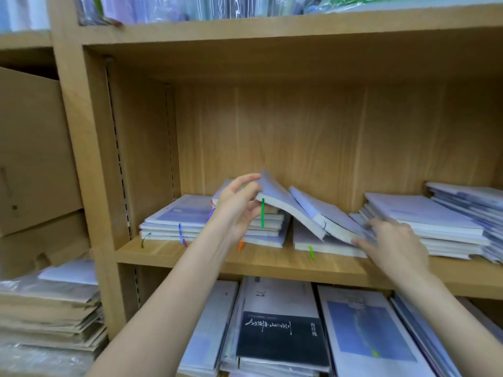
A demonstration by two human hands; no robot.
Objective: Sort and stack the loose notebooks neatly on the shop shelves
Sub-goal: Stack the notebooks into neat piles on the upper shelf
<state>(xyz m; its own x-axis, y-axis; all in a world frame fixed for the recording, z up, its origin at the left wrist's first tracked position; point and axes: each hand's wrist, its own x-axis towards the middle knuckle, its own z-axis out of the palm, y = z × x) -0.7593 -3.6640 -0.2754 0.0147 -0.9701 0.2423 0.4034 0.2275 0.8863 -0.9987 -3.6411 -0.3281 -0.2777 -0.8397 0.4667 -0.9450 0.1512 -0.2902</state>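
Observation:
Pale lilac notebooks with coloured ribbon markers lie in stacks on the middle wooden shelf (190, 258). My left hand (239, 208) grips the raised left edge of a tilted notebook (283, 200) with a green ribbon, above the second stack (268, 229). A second tilted notebook (326, 213) leans beside it, over a low pile (313, 242). My right hand (394, 240) touches the lower right ends of the tilted notebooks with its fingertips, fingers fairly straight. A flat stack (177, 219) sits at the far left and a taller stack (424, 221) at the right.
The shelf below holds flat wrapped books, one with a dark cover (280, 336) and one with a blue picture (370, 330). Cardboard boxes (32, 148) and wrapped paper bundles (49, 308) fill the left bay. The upper shelf carries plastic-wrapped goods (190, 9).

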